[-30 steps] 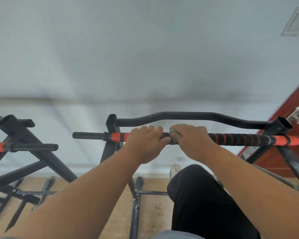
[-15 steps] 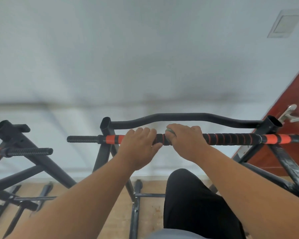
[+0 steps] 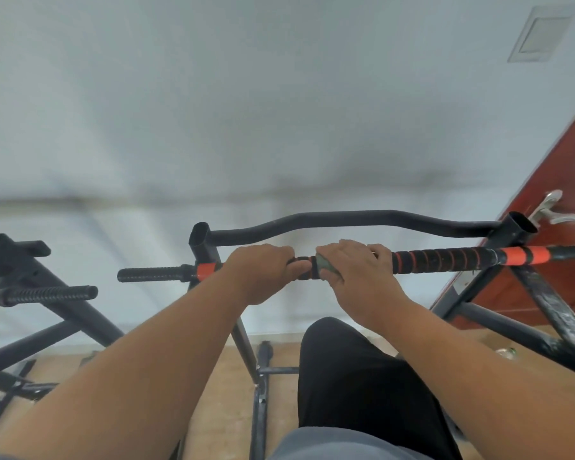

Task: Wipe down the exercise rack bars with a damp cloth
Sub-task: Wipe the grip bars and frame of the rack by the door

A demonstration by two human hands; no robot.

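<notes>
Both hands gripped the black-and-orange padded bar [image 3: 445, 258] side by side, nearly touching. The left hand [image 3: 263, 270] curled bare around the foam, while the right hand [image 3: 356, 273] pressed a small greenish cloth [image 3: 324, 265] against it. A curved black bar [image 3: 346, 217] ran just beyond the knuckles.

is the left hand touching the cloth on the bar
Apart. The head view shows a strip of black bar between the left hand and the green cloth under the right hand.
</notes>
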